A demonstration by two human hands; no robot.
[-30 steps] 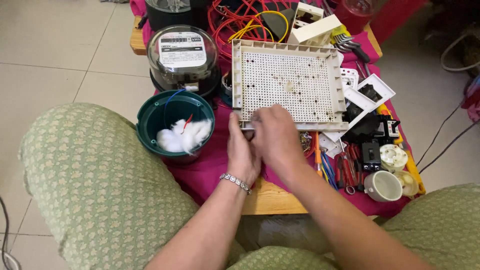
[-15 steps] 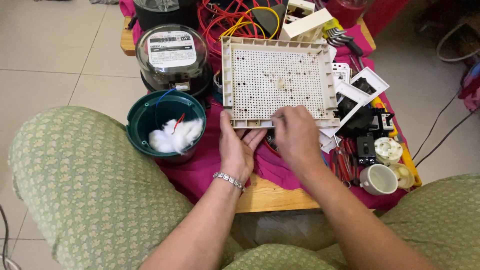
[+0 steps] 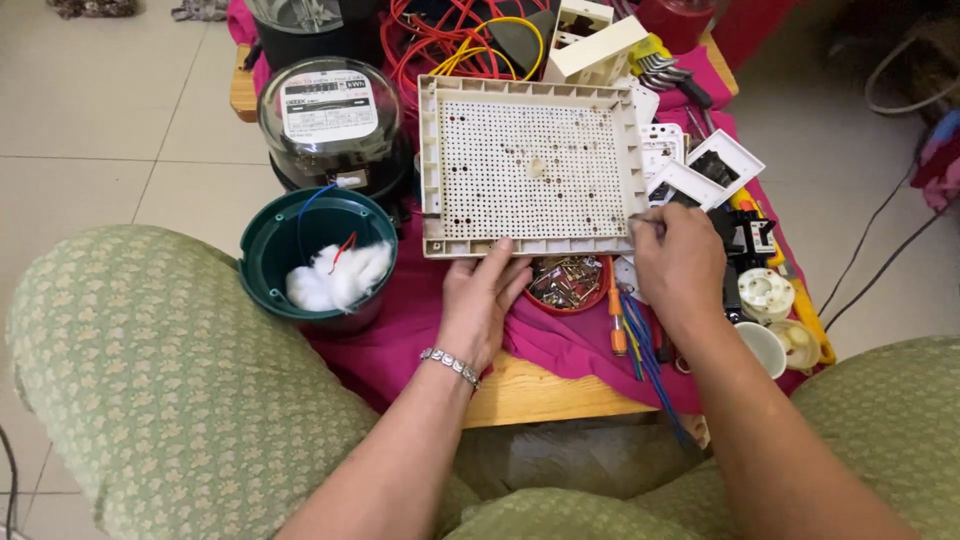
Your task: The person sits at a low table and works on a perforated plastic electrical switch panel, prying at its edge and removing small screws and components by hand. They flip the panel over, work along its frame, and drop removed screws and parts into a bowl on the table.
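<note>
cream pegboard panel steadied on a cluttered pink cloth

cream plastic, perforated all over, the rectangular panel [image 3: 535, 168] lay flat on the pink cloth [image 3: 400, 330] that covered a small wooden table [image 3: 530, 395], roughly at the middle of the scene. the left hand [image 3: 480, 300] rested at the panel's near edge, fingers [image 3: 497, 265] spread narrow and laid against the rim, the palm open on the cloth; it gripped nothing. a silver bracelet [image 3: 450, 365] sat on that wrist. the right hand [image 3: 680, 262] was at the panel's near right corner, fingertips [image 3: 650, 225] pinched tight together on something thin and small at the rim; what it was could not be told.

just near of the panel, between the two hands, a red dish of small metal screws [image 3: 565, 282] sat on the cloth. to the left stood a dark green bowl [image 3: 262, 262] holding white cotton wadding [image 3: 335, 278] and thin blue and red wires. beyond it, on the far left, was a round glass-domed electric meter [image 3: 330, 120]. red and yellow wires [image 3: 450, 35] tangled at the far side. to the right of the panel lay white switch plates [image 3: 715, 165], a black breaker [image 3: 748, 235], a white round ceramic fitting [image 3: 765, 293] and a white cup [image 3: 762, 345]. screwdrivers with blue and orange handles [image 3: 625, 325] lay near the right hand. green patterned trousers [image 3: 150, 390] covered both knees in the near foreground.
</note>
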